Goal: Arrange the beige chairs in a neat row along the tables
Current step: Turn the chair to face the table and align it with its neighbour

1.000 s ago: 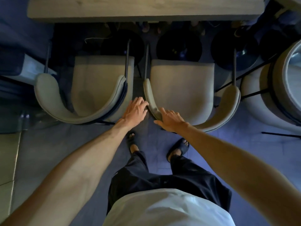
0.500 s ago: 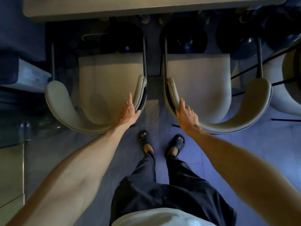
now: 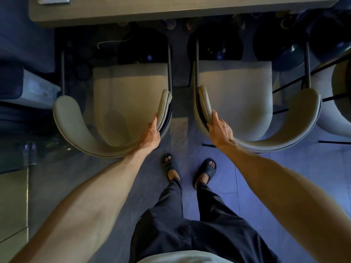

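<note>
**Item 1, left chair** (image 3: 129, 92): beige, with a curved wraparound backrest and thin dark metal legs. It stands upright on the floor with its seat front toward the table, just short of the table's near edge.

**Item 2, right chair** (image 3: 235, 95): same model, same facing, just beside item 1. A narrow strip of floor shows between them and the 2 backrests do not touch. The seat fronts lie roughly level with each other.

**Item 3, third chair** (image 3: 338, 114): beige, cut off by the right border, turned at a different angle from items 1 and 2.

**Left hand** (image 3: 151, 134): grips the right-hand end of the left chair's backrest, with 1 digit lying up along the inner face (the rest are hidden behind the outer side).

**Right hand** (image 3: 220, 128): grips the left-hand end of the right chair's backrest, forefinger laid along the top edge and the other fingers curled over the outer rim.

**Table** (image 3: 171, 12): pale wooden top running across the upper border.

**Pedestal bases** (image 3: 144, 46): dark round discs on the floor under the table, beyond the seats.

**Person**: stands centred behind the gap, in dark trousers (image 3: 190, 224) and dark open-toed sandals (image 3: 206, 170).

**Floor** (image 3: 266, 177): grey-blue tile.
</note>
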